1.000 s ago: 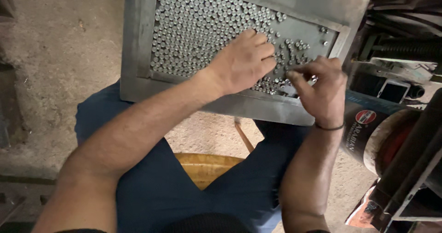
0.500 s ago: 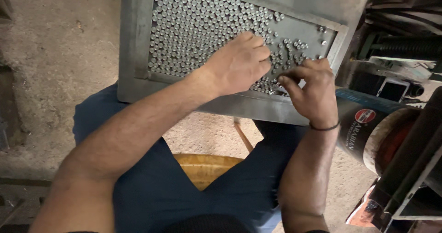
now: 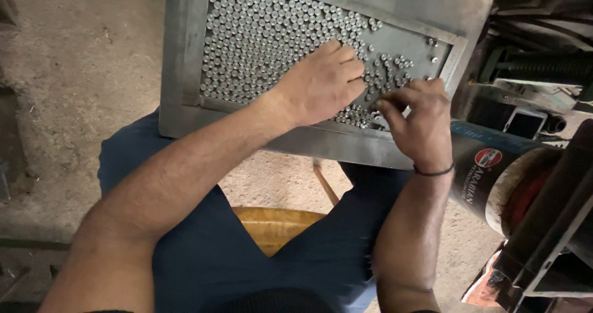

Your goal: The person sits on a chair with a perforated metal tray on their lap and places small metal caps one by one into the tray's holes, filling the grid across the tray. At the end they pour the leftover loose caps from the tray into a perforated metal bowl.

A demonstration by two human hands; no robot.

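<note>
Left hand flat on pins | right hand pinching pins

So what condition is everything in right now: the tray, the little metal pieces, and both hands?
Metal tray: resting on lap, mostly filled.
Metal cylinders: upright, packed in rows; loose near the right corner.
Left hand: flat on cylinders.
Right hand: fingers curled at loose cylinders.

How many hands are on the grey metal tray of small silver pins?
2. The left hand lies flat on the packed pins in the tray; the right hand pinches pins near the tray's lower right corner.
</note>
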